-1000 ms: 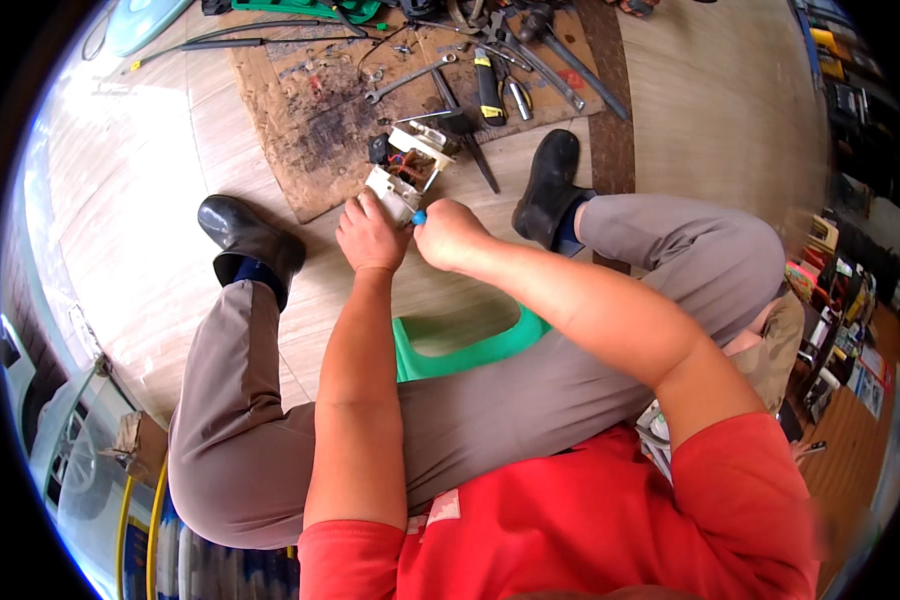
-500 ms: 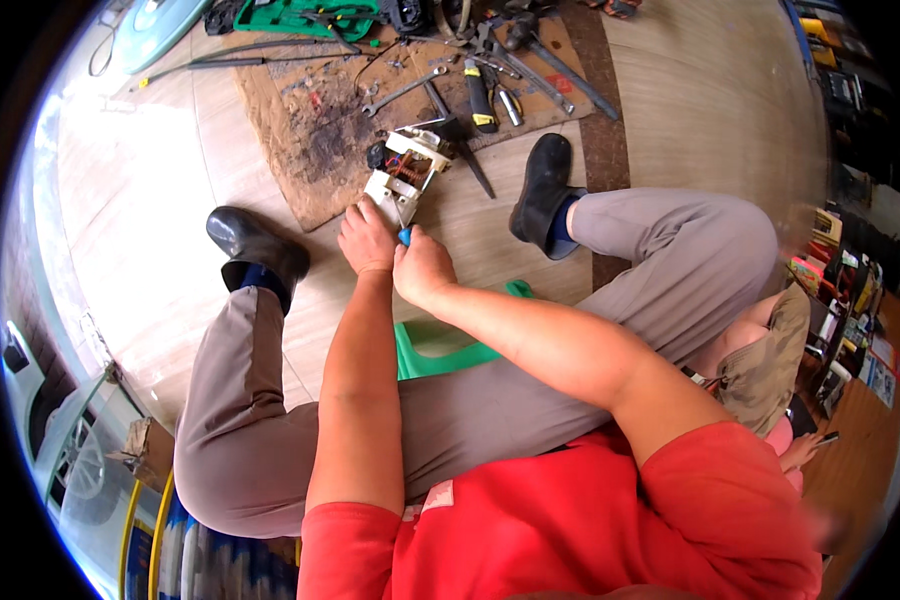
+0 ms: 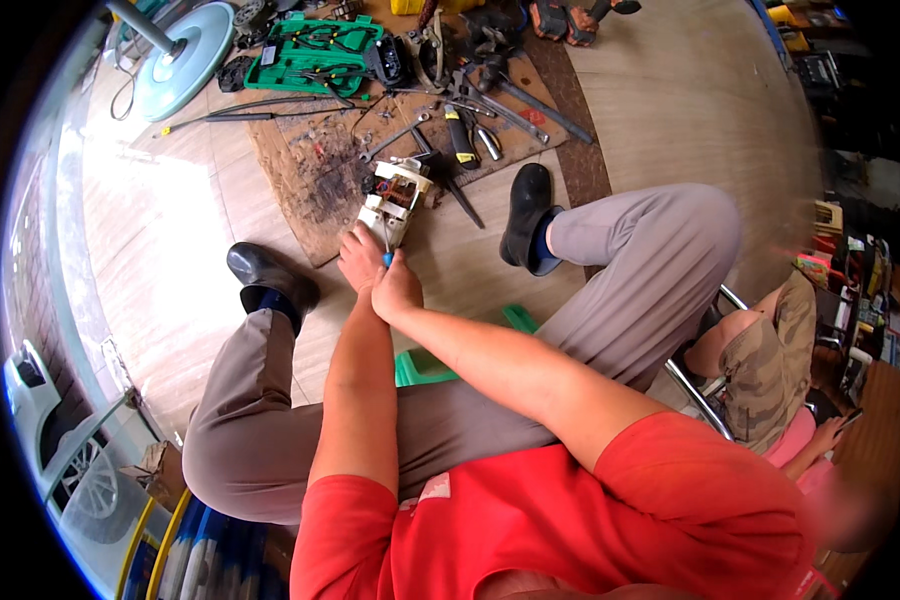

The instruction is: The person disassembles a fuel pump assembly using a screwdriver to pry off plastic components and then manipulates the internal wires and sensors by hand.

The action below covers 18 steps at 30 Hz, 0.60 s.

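Observation:
A white plastic device (image 3: 398, 188) with exposed wires and copper-coloured parts lies at the near edge of the stained cardboard (image 3: 302, 195). My left hand (image 3: 360, 258) grips its near end. Close beside it, my right hand (image 3: 395, 287) is closed on a blue-handled screwdriver (image 3: 388, 258), whose shaft points into the device. A long dark pointed tool (image 3: 460, 203) lies right of the device, with a wrench (image 3: 390, 140) and a yellow-and-black cutter (image 3: 461, 138) beyond.
Green toolboxes (image 3: 305, 50), dark tools and a pale round stand base (image 3: 182, 62) are at the back. A green stool (image 3: 420, 365) is under my legs. A person in camouflage shorts (image 3: 765, 360) sits at right, holding a phone. Cluttered shelves line the right.
My right hand has come closer to my left wrist, the screwdriver more in line with the device. The whole scene sits lower in the picture, and more of the seated person shows.

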Motion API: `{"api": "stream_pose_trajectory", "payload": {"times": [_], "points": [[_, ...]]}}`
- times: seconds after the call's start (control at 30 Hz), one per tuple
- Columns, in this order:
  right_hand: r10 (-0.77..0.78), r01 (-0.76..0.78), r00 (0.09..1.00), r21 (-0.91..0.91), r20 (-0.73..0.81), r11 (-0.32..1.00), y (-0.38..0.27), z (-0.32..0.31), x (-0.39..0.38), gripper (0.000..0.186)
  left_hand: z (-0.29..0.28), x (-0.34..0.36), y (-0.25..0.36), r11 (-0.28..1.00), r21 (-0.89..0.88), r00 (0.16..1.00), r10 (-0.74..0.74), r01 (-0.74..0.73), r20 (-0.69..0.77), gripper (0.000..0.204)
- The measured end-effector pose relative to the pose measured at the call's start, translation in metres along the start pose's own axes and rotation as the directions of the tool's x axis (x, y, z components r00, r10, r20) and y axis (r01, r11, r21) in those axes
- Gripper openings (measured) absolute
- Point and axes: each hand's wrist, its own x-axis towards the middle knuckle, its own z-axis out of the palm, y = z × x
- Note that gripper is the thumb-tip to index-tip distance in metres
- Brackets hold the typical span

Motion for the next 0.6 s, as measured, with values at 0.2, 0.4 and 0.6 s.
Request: {"api": "stream_pose_trajectory", "payload": {"times": [0.2, 0.4, 0.6], "points": [[-0.057, 0.057, 0.998, -0.102, 0.007, 0.993, -0.006, -0.012, 0.010, 0.039, 0.001, 0.011, 0.003, 0.994, -0.014, 0.994, -0.106, 0.106, 0.021, 0.044], [-0.145, 0.202, 0.966, -0.277, 0.213, 0.939, -0.025, -0.059, 0.033, 0.033, -0.042, 0.022, 0.000, 0.973, -0.189, 0.976, -0.096, 0.133, 0.196, 0.078], [-0.230, 0.344, 0.928, -0.430, 0.294, 0.835, -0.017, -0.114, 0.047, 0.031, -0.067, 0.020, 0.000, 0.962, -0.250, 0.978, -0.058, 0.109, 0.200, 0.093]]}}
